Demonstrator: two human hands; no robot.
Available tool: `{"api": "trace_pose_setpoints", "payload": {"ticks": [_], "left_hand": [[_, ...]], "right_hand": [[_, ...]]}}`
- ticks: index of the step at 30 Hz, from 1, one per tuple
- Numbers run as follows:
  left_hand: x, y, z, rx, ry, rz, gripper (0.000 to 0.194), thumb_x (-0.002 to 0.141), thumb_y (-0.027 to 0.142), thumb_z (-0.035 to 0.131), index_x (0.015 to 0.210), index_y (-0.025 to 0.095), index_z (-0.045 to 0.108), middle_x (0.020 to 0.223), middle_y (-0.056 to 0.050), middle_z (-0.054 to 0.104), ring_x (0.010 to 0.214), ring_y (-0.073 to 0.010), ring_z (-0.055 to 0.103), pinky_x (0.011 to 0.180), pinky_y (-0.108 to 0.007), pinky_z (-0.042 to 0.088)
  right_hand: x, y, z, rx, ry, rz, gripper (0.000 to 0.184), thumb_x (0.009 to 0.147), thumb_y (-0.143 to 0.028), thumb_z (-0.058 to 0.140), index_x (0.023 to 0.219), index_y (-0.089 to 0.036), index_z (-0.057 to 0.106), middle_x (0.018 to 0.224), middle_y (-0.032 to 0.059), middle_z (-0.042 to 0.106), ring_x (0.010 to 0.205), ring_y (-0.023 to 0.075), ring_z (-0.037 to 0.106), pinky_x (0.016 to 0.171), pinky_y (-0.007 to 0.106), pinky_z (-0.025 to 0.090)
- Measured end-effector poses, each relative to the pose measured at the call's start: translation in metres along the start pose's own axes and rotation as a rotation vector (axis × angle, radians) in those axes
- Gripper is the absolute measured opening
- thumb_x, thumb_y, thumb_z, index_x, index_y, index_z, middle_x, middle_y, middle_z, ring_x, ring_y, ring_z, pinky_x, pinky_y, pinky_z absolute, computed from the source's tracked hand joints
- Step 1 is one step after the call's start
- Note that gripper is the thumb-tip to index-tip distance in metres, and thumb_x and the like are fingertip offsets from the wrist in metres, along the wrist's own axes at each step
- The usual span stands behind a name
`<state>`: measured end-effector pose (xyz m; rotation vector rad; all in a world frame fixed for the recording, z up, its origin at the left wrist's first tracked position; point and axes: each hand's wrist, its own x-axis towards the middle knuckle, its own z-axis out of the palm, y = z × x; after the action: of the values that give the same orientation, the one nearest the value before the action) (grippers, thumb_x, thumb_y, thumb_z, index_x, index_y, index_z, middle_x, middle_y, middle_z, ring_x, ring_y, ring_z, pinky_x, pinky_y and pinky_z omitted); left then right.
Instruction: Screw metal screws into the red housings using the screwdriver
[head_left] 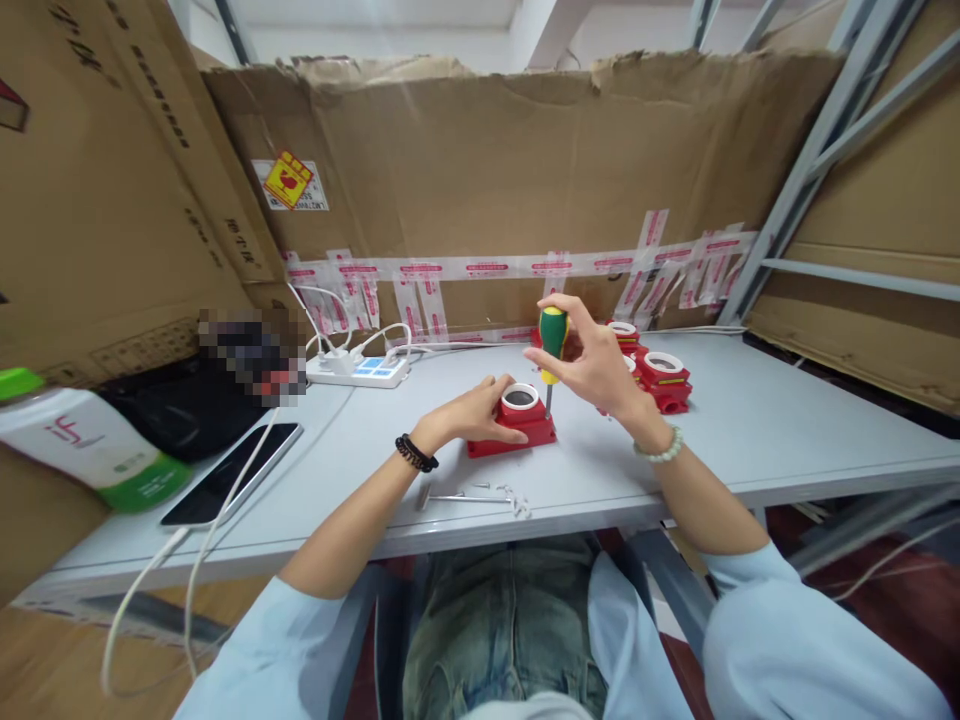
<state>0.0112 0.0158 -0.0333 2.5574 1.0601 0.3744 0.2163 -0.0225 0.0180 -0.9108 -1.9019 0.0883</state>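
A red box-shaped housing [517, 432] with a white ring round a dark opening on top rests on the table. My left hand [474, 415] is wrapped over its left side, thumb along the front and fingers behind. In my right hand [600, 365] is a green and yellow screwdriver [553, 335], held upright by the handle. Its shaft points down at the right corner of the housing; whether a screw sits under the tip is hidden. Closer to the table's front edge lie a T-shaped metal tool [461, 498] and several small screws [517, 503].
More red housings [666, 380] with white rings stand behind my right hand. A white power strip [367, 371] with cables is at the back left. A phone [232, 475] and a white-green bottle [90, 440] lie left. Cardboard [525, 160] walls the rear; a metal frame [810, 170] rises right.
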Motion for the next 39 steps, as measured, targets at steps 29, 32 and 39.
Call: {"api": "trace_pose_setpoints", "payload": {"ticks": [29,32,39], "left_hand": [[0.0009,-0.0003,0.0001,0.018,-0.010,0.000,0.065,0.070,0.065,0.069,0.112,0.022,0.044,0.105,-0.006,0.052,0.095,-0.0258,0.057,0.085,-0.037,0.047],[0.0010,-0.0001,0.0001,0.013,-0.011,-0.001,0.065,0.069,0.065,0.068,0.111,0.022,0.045,0.106,-0.006,0.052,0.095,-0.0262,0.057,0.085,-0.038,0.047],[0.0000,0.0002,0.0001,0.002,0.007,0.024,0.062,0.069,0.063,0.070,0.110,0.022,0.046,0.102,-0.005,0.052,0.096,-0.0257,0.056,0.085,-0.037,0.047]], "right_hand": [[-0.0015,0.0006,0.0002,-0.105,0.088,-0.042,0.038,0.091,-0.033,0.050,0.128,-0.026,0.054,0.100,0.0036,0.066,0.079,0.0191,0.062,0.073,0.036,0.051],[-0.0007,0.0028,-0.0014,0.120,0.038,-0.046,0.036,0.093,-0.031,0.046,0.128,-0.025,0.052,0.108,0.0045,0.064,0.088,0.0188,0.064,0.074,0.034,0.054],[-0.0015,0.0015,0.0040,-0.118,0.177,-0.047,0.036,0.085,-0.038,0.062,0.118,-0.025,0.057,0.088,0.0006,0.066,0.066,0.0155,0.058,0.066,0.033,0.050]]}}
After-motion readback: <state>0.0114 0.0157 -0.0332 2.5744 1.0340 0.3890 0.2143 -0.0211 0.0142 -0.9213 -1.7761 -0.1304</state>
